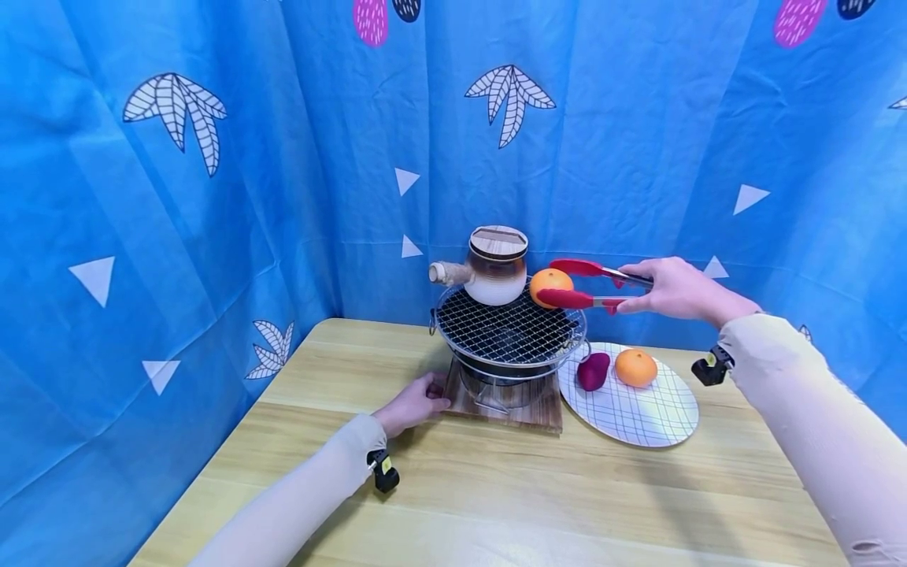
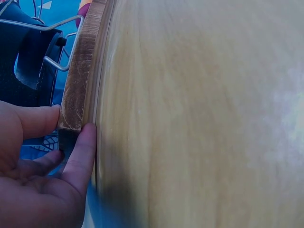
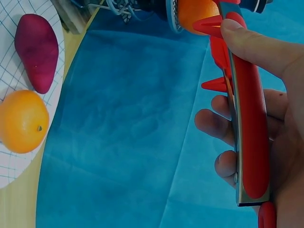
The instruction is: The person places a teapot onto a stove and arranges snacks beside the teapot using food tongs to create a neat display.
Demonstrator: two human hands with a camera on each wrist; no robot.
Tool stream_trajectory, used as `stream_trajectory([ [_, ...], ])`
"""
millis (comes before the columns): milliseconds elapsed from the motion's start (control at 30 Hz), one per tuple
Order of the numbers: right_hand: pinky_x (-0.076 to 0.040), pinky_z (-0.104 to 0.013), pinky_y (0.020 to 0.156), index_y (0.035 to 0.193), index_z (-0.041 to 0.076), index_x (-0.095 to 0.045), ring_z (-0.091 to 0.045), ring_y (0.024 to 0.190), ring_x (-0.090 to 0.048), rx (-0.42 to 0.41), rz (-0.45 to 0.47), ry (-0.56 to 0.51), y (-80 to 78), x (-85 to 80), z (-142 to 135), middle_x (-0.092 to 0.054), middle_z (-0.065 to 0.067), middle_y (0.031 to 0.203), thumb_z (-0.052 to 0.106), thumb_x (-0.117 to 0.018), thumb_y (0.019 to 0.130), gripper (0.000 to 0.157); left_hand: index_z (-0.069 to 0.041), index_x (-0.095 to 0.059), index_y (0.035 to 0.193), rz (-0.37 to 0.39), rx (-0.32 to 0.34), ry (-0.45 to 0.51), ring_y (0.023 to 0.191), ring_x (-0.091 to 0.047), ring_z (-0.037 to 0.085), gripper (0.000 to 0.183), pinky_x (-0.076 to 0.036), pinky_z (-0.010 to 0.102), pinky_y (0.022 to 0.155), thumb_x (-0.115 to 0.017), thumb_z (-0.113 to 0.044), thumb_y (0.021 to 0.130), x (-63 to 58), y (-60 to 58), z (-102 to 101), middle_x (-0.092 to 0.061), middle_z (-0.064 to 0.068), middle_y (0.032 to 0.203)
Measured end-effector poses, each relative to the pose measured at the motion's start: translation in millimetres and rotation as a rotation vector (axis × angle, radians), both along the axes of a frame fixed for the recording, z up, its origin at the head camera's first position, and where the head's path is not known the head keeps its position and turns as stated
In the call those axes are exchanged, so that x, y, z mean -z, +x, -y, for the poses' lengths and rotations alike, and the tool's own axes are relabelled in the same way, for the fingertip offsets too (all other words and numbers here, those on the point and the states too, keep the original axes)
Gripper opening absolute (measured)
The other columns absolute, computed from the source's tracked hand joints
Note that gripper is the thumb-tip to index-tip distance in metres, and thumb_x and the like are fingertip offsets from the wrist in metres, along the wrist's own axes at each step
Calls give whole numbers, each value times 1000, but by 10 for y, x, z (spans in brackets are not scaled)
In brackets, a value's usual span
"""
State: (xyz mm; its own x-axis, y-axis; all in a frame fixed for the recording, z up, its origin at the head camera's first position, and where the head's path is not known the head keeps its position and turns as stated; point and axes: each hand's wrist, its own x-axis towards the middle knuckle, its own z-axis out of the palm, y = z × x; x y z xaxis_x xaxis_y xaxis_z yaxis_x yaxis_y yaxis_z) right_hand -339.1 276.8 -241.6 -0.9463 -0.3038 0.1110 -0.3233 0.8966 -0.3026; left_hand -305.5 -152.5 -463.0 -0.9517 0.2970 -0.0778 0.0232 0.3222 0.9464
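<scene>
My right hand grips red-tipped tongs, whose two heads clasp an orange at the right rear of the round wire grill rack. In the right wrist view the thumb presses one red handle and the fingers curl round the other side. Low on the left, my left hand pinches the corner of the dark wooden board under the grill stove. Its thumb lies on the board's upper face, a finger along its lower edge. A clay pot with wooden lid and side handle sits on the rack.
Right of the stove, a white checked plate carries a second orange and a small purple sweet potato. Blue patterned curtain hangs behind and to the left of the wooden table.
</scene>
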Motion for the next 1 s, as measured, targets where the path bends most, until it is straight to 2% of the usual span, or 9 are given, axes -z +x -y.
stream_trajectory([
  [133, -47, -39, 71, 150, 6, -46, -34, 106, -53, 8, 3, -7, -5, 27, -10, -55, -27, 140, 47, -82, 82, 88, 4, -42, 145, -2, 2, 2, 102, -62, 27, 57, -59, 40, 91, -65, -3, 93, -4, 5, 1, -60, 21, 119],
  [300, -47, -39, 71, 151, 7, -46, -33, 105, -53, 6, 7, -16, -12, 42, -3, -55, -26, 141, 49, -81, 82, 88, 4, -41, 146, -1, 4, -3, 102, -63, 27, 58, -59, 40, 91, -65, -3, 93, -21, 20, 2, -60, 22, 120],
  [500, -51, -46, 77, 151, 8, -45, -38, 115, -53, 6, 12, -23, -9, 51, -6, -53, -26, 143, 52, -80, 81, 89, 4, -41, 145, -1, 4, -6, 102, -63, 26, 58, -59, 40, 92, -65, -3, 93, -26, 26, 0, -60, 22, 120],
  [667, -46, -40, 74, 150, 8, -47, -35, 108, -52, 11, 10, -13, 5, 62, -8, -54, -26, 142, 50, -80, 82, 86, 5, -42, 144, -3, 10, -11, 102, -62, 26, 57, -59, 38, 91, -65, -3, 93, -13, 23, -4, -60, 21, 119],
  [1000, -43, -39, 71, 151, 10, -47, -32, 102, -52, 14, 9, -11, 19, 67, 14, -60, -21, 130, 57, -79, 80, 91, 5, -43, 143, -1, 5, -1, 102, -62, 25, 55, -59, 38, 92, -64, -3, 94, 1, 17, 5, -60, 21, 118],
])
